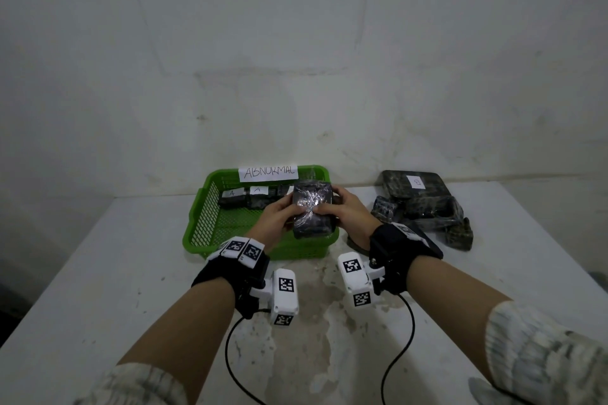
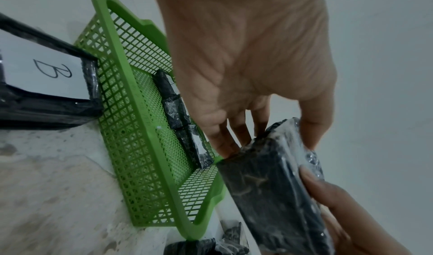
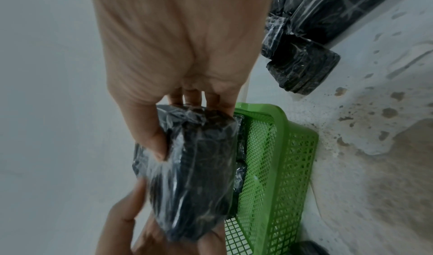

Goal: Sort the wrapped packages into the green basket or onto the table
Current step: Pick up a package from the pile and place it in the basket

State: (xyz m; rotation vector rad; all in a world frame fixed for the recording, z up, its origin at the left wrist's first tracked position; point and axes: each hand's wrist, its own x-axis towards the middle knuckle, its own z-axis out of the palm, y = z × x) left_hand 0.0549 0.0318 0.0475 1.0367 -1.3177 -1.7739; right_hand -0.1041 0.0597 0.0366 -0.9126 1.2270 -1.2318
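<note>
Above green basket (image 1: 197, 227) near edge: left hand (image 1: 279, 212) and right hand (image 1: 345, 210) gripping wrapped package (image 1: 312, 210) together. Three packages (image 1: 250, 197) lying inside at far wall; pile (image 1: 424, 207) waiting at table's (image 1: 98, 273) far right corner.

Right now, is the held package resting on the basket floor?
No: both the left hand and right hand hold the wrapped package up above the green basket.

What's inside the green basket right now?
Along the far wall of the green basket lies a row of dark wrapped packages, two with white labels marked A. The package held in both hands hides the basket's right part.
</note>
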